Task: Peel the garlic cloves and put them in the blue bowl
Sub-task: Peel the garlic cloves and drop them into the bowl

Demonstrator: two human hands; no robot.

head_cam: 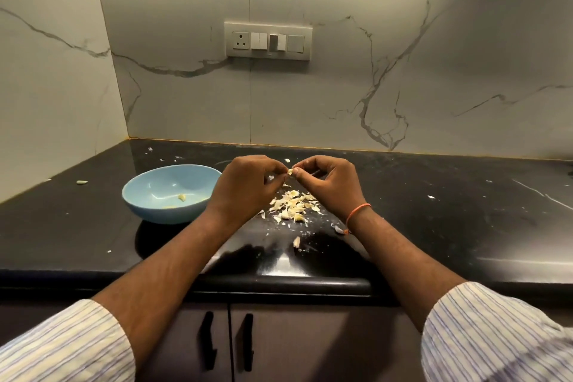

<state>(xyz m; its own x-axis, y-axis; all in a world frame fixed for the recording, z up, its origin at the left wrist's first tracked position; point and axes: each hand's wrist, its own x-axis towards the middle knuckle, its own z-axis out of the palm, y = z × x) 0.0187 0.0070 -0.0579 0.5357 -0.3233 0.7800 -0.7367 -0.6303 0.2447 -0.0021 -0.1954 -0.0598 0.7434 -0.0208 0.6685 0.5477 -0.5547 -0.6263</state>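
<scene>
Both hands up over the counter. Your left hand and right hand pinch one small garlic clove between curled fingertips, above the heap of skins. The blue bowl sits just left of your left wrist, a few peeled pieces inside. Risks: the clove is tiny and slick, so a hard pull may flick it into the skins, where it hides. A wide left elbow could nudge the bowl.
</scene>
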